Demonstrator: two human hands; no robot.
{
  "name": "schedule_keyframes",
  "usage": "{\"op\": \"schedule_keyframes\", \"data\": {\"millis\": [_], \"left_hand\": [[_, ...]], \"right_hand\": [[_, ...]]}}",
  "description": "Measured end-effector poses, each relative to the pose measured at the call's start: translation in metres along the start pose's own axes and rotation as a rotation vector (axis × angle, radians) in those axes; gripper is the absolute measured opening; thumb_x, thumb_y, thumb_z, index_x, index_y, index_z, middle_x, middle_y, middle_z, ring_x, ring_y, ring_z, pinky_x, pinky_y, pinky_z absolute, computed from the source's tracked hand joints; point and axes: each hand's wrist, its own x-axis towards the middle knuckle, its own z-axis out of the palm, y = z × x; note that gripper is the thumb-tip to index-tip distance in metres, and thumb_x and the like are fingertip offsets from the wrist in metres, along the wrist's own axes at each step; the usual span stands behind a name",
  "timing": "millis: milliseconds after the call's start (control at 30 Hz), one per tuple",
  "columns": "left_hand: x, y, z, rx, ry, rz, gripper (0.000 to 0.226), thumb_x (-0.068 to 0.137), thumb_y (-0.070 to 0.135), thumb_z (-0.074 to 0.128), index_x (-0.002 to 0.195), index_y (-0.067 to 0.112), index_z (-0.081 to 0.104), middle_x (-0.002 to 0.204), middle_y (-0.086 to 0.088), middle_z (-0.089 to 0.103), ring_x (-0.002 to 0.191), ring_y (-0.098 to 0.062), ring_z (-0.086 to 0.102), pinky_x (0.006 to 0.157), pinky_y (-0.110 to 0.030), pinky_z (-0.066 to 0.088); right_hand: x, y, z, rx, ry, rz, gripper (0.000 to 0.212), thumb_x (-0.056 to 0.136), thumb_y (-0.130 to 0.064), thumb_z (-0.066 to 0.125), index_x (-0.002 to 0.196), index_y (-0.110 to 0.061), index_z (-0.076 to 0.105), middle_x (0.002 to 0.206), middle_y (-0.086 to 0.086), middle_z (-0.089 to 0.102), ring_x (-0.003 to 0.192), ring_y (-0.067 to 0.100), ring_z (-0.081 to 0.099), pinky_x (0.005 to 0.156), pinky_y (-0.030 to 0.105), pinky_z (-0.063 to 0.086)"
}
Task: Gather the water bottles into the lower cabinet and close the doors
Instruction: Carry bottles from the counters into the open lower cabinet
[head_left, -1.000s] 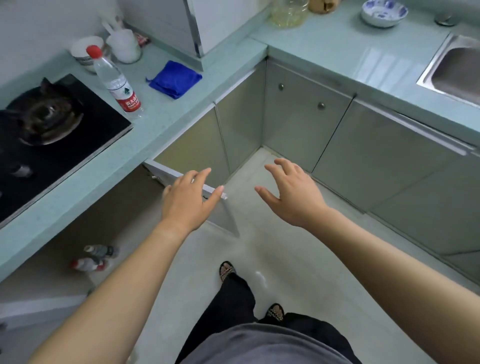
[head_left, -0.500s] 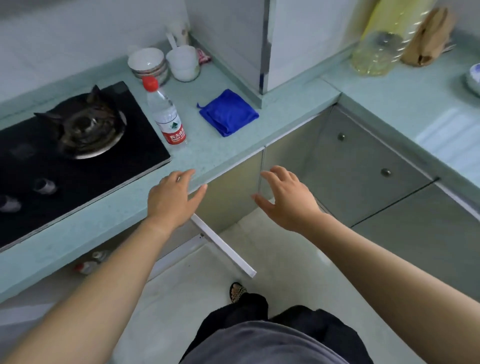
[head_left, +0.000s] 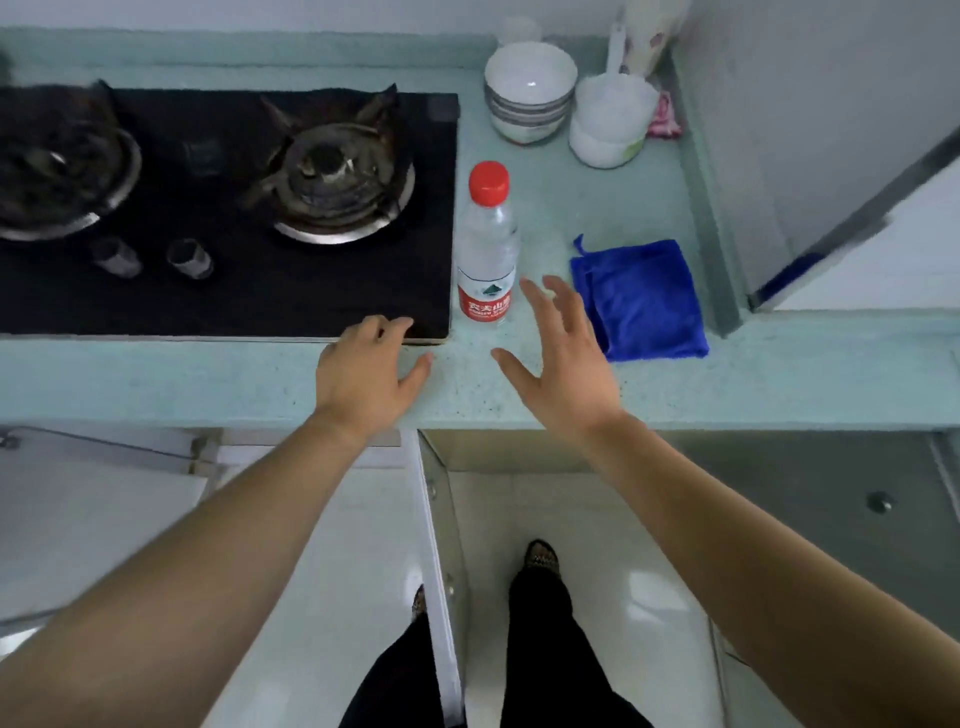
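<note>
A clear water bottle (head_left: 487, 244) with a red cap and red label stands upright on the pale green counter (head_left: 519, 384), just right of the black stove. My right hand (head_left: 558, 358) is open with fingers spread, a little in front and to the right of the bottle, not touching it. My left hand (head_left: 371, 374) rests open on the counter edge at the stove's front right corner. Below the counter, a lower cabinet door (head_left: 439, 561) stands open, seen edge-on between my arms. The cabinet's inside is hidden from here.
A black gas stove (head_left: 228, 218) with two burners fills the counter's left. A folded blue cloth (head_left: 641, 299) lies right of the bottle. Stacked bowls (head_left: 530, 91) and a white cup (head_left: 610, 122) stand at the back. A closed cabinet door (head_left: 831, 519) is at lower right.
My view has swung up from the open cabinet to face the counter squarely. Both hands rose from the cabinet door to the counter, the right hand nearing the standing bottle.
</note>
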Motion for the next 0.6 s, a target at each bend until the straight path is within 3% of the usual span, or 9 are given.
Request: {"op": "schedule_keyframes", "data": {"millis": [133, 233, 300, 367, 433, 533, 600], "left_hand": [[0.030, -0.003, 0.034, 0.008, 0.023, -0.181, 0.053, 0.089, 0.046, 0.045, 0.136, 0.021, 0.041, 0.141, -0.010, 0.041, 0.130, -0.032, 0.036, 0.101, -0.052, 0.036], [0.045, -0.003, 0.051, -0.032, 0.024, -0.267, 0.053, 0.090, 0.047, 0.043, 0.139, 0.027, 0.036, 0.148, -0.008, 0.032, 0.138, -0.029, 0.024, 0.108, -0.054, 0.027], [0.045, -0.003, 0.061, -0.061, 0.034, -0.291, 0.051, 0.091, 0.046, 0.042, 0.140, 0.031, 0.036, 0.150, -0.007, 0.028, 0.139, -0.028, 0.021, 0.111, -0.054, 0.021], [0.041, -0.004, 0.070, -0.097, 0.073, -0.290, 0.049, 0.093, 0.045, 0.043, 0.140, 0.032, 0.037, 0.151, -0.008, 0.027, 0.141, -0.028, 0.018, 0.113, -0.053, 0.017], [0.040, -0.005, 0.075, -0.125, 0.100, -0.288, 0.048, 0.093, 0.044, 0.042, 0.140, 0.032, 0.037, 0.152, -0.009, 0.027, 0.141, -0.029, 0.018, 0.113, -0.053, 0.017], [0.041, -0.006, 0.076, -0.121, 0.100, -0.303, 0.051, 0.092, 0.051, 0.036, 0.140, 0.032, 0.038, 0.151, -0.009, 0.027, 0.141, -0.030, 0.018, 0.112, -0.052, 0.018], [0.040, -0.005, 0.076, -0.100, 0.104, -0.305, 0.056, 0.089, 0.055, 0.026, 0.140, 0.032, 0.037, 0.151, -0.009, 0.028, 0.140, -0.030, 0.019, 0.112, -0.051, 0.019]], "right_hand": [[0.046, 0.019, 0.021, 0.143, 0.129, -0.114, 0.075, 0.087, -0.035, 0.061, 0.146, -0.019, 0.018, 0.149, 0.013, 0.023, 0.135, 0.022, 0.027, 0.094, 0.030, 0.042], [0.066, 0.025, 0.037, 0.285, 0.172, -0.172, 0.078, 0.084, -0.030, 0.067, 0.141, -0.023, 0.015, 0.145, 0.016, 0.027, 0.130, 0.023, 0.037, 0.089, 0.021, 0.041], [0.074, 0.026, 0.044, 0.402, 0.158, -0.197, 0.079, 0.082, -0.027, 0.068, 0.139, -0.025, 0.013, 0.145, 0.016, 0.027, 0.133, 0.026, 0.036, 0.096, 0.013, 0.037], [0.080, 0.027, 0.048, 0.466, 0.156, -0.200, 0.082, 0.081, -0.025, 0.069, 0.141, -0.023, 0.013, 0.143, 0.009, 0.027, 0.135, 0.017, 0.029, 0.102, 0.003, 0.026], [0.089, 0.030, 0.051, 0.511, 0.157, -0.202, 0.083, 0.082, -0.022, 0.069, 0.139, -0.022, 0.009, 0.140, -0.002, 0.024, 0.133, 0.005, 0.024, 0.104, 0.003, 0.021], [0.103, 0.033, 0.051, 0.606, 0.082, -0.180, 0.082, 0.084, -0.019, 0.067, 0.137, -0.029, 0.005, 0.142, -0.008, 0.022, 0.136, 0.009, 0.028, 0.104, 0.006, 0.027], [0.111, 0.032, 0.048, 0.667, 0.025, -0.174, 0.082, 0.085, -0.016, 0.065, 0.136, -0.034, 0.004, 0.140, -0.008, 0.023, 0.133, 0.010, 0.034, 0.093, 0.000, 0.032]]}}
